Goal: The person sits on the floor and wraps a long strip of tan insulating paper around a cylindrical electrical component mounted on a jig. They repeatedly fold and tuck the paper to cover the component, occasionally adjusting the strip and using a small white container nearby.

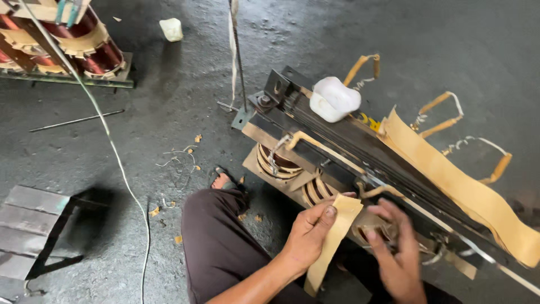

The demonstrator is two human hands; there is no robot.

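Note:
My left hand (308, 231) grips a strip of tan insulating paper (332, 239) that hangs down past my wrist. My right hand (396, 253), blurred, has its fingers spread against the lower side of a transformer core (360, 143) of stacked dark steel sheets, near a copper coil (277, 163). A long band of the same tan paper (461, 188) drapes over the core's top. A white lump (334, 98) rests on the core's upper end. Sleeved wire leads (439, 112) stick out behind it.
My knee in dark trousers (216, 242) and a sandalled foot (220, 180) are left of the core. Another wound transformer (62, 45) stands far left. A thin cable (121, 169), a metal rod (76, 120), a metal stool (34, 225) and paper scraps lie on the concrete floor.

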